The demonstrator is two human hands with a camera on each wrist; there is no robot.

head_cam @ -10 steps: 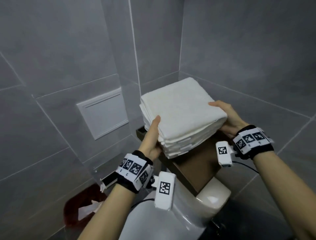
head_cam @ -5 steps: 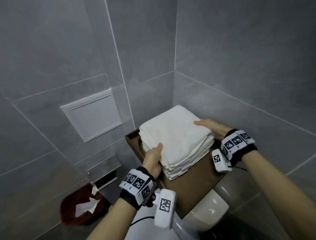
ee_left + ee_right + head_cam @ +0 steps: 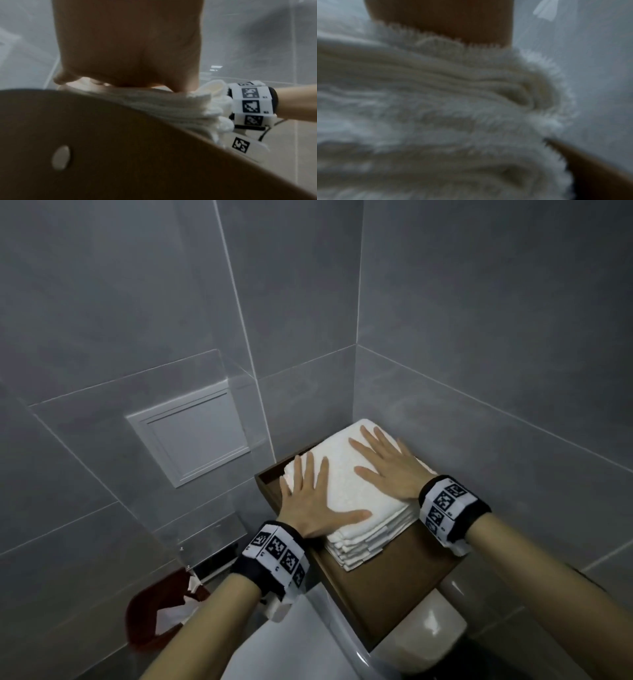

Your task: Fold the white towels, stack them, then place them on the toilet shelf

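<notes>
A stack of folded white towels (image 3: 346,487) lies on the brown wooden shelf (image 3: 387,580) above the toilet, pushed toward the back corner. My left hand (image 3: 310,501) lies flat on the stack's near left part, fingers straight and spread. My right hand (image 3: 387,463) lies flat on its right part, fingers spread toward the wall. In the left wrist view the palm (image 3: 128,44) sits on the towels (image 3: 180,108) above the shelf's front board (image 3: 102,148). The right wrist view is filled by blurred towel folds (image 3: 445,108) under the right hand (image 3: 445,20).
Grey tiled walls close the corner behind the shelf. A white access panel (image 3: 191,436) is set in the left wall. The white toilet (image 3: 308,638) stands below the shelf. A dark red bin (image 3: 161,618) with paper sits at the lower left.
The stack has gone down from mid-air onto the shelf. Both hands have left its sides and now lie flat on top of it.
</notes>
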